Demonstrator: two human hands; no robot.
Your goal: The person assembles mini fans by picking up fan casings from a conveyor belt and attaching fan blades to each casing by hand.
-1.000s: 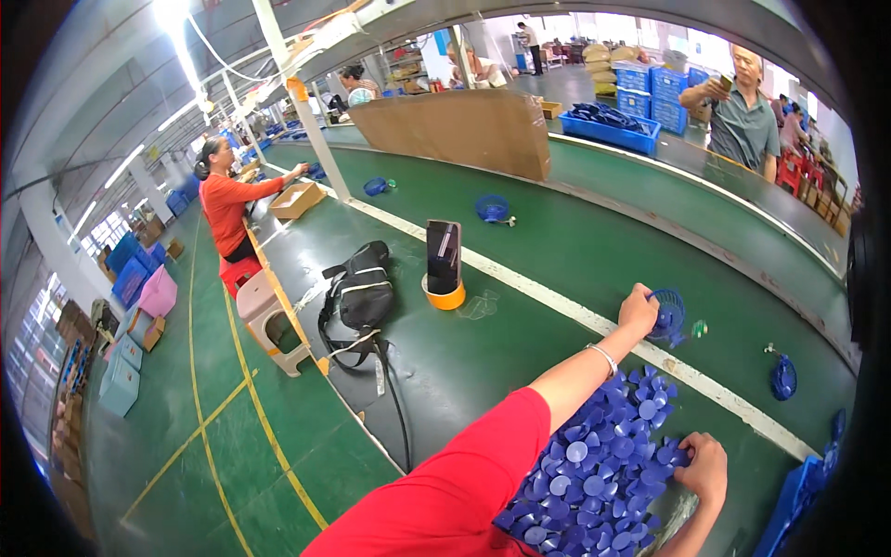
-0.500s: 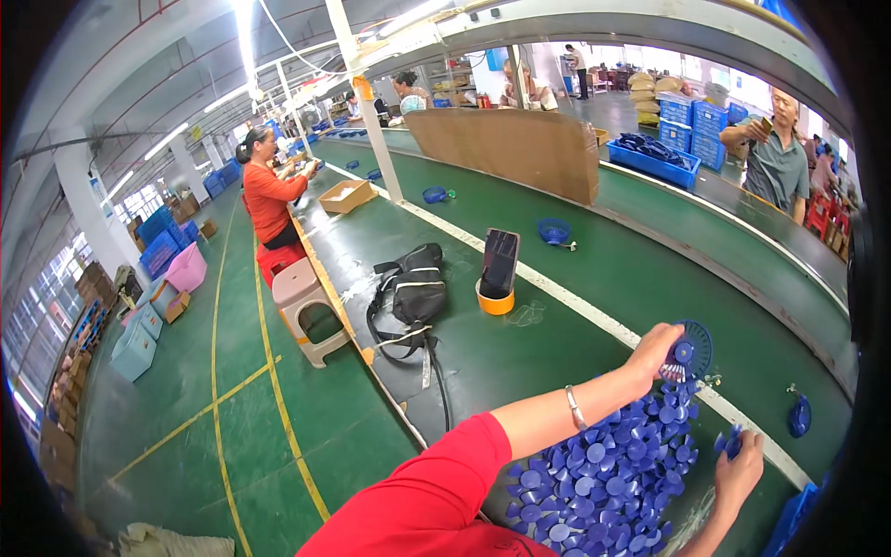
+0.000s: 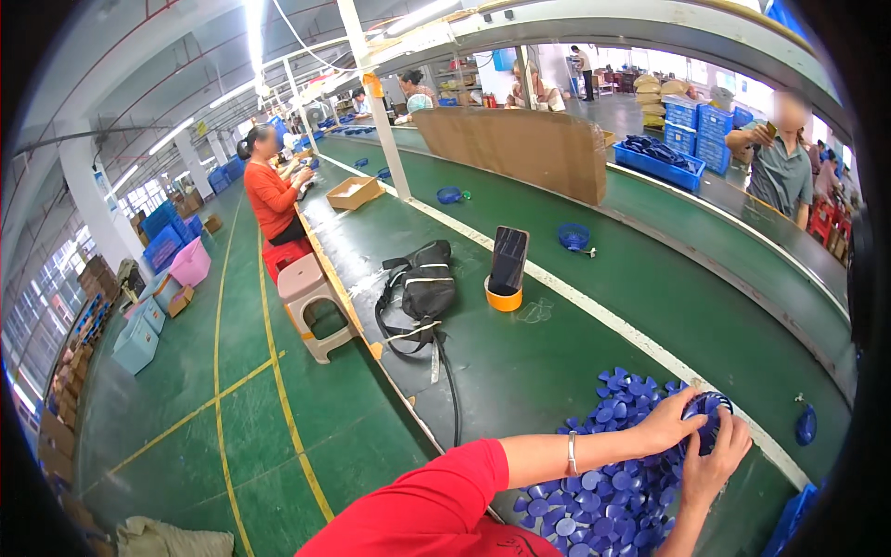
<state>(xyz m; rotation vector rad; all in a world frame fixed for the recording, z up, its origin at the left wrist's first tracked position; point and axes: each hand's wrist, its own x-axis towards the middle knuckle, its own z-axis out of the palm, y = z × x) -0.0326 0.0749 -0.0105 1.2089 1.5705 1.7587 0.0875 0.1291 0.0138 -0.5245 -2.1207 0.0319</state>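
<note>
My left hand (image 3: 666,423), with a silver bracelet on its wrist, grips a round blue slatted fan housing (image 3: 709,407) at the right. The fingers of my right hand (image 3: 715,459) are closed on the near side of the same housing. What lies inside it between my fingers is mostly hidden. Beneath my forearms spreads a heap of small blue fan blades (image 3: 603,499) on the dark green worktop. Another blue fan housing (image 3: 807,424) with a small dangling part lies to the right, beyond the white line.
A black bag (image 3: 429,283) and a phone (image 3: 509,258) propped in an orange tape roll (image 3: 504,299) stand further up the worktop. More blue housings (image 3: 574,237) lie farther off. A cardboard panel (image 3: 520,153) stands beyond. Co-workers sit or stand at left and right; a stool (image 3: 314,295) is left.
My left hand has lowered the fan housing and tilted it. My right hand, which held a blue fan blade apart, has come up to meet the housing. The view has shifted slightly.
</note>
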